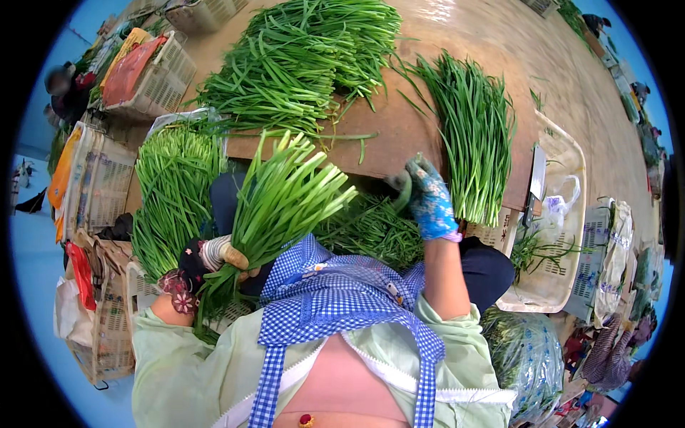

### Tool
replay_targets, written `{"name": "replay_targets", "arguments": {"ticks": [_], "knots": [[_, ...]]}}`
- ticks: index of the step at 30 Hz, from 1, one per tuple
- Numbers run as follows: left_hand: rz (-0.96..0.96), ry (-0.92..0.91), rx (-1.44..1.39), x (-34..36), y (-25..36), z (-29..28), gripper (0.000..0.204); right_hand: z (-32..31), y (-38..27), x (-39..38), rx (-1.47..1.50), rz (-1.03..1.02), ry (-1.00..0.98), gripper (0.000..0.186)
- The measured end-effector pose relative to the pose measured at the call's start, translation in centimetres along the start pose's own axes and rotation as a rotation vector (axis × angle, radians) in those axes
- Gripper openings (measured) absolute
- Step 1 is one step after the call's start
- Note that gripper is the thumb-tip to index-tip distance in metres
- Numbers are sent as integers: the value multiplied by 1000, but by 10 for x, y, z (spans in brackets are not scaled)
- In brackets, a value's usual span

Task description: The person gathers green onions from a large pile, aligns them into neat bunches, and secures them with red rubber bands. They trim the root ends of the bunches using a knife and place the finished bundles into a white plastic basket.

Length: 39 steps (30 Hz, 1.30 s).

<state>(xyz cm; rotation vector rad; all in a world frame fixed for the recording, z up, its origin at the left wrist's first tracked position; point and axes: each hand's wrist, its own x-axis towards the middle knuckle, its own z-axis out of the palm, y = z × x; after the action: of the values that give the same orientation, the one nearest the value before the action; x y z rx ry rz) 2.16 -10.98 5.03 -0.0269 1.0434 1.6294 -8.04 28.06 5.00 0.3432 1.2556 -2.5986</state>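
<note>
My left hand [232, 257], wearing a striped glove under a patterned sleeve, grips a bunch of long green leaves [289, 185], pale cut ends upward. My right hand [428, 196], in a blue floral glove, has its fingers curled by a blurred green piece below the board's edge; what it holds is unclear. On the wooden board [399, 125] lie a large heap of leaves [307, 57] and a straight bundle [471, 143] at the right. Another bundle [175, 192] stands at my left. Loose leaves [371, 232] lie below the board, partly behind my hands.
A knife [535, 178] lies by a white crate [567, 271] holding a plastic bag [556, 210]. Stacked crates [103, 178] and a basket [150, 85] are at the left. A plastic-wrapped bundle [524, 364] sits lower right. Other people [68, 93] are at the edges.
</note>
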Motion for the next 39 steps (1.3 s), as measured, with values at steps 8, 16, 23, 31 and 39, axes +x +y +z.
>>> {"name": "replay_targets", "arguments": {"ticks": [8,16,23,31,39], "knots": [[-113,86,116,-13,23,-3,57,34,-11,7,-1082,-190,-491,47],[-123,1,65,2,21,-1,47,48,39,7,-872,-268,-453,26],[-30,142,23,3,11,2,39,-17,3,3,-755,-244,140,10],[48,344,262,16,17,8,40,59,36,-20,-610,178,-242,35],[19,142,-157,9,10,11,37,29,46,-11,-388,91,-58,16]]}}
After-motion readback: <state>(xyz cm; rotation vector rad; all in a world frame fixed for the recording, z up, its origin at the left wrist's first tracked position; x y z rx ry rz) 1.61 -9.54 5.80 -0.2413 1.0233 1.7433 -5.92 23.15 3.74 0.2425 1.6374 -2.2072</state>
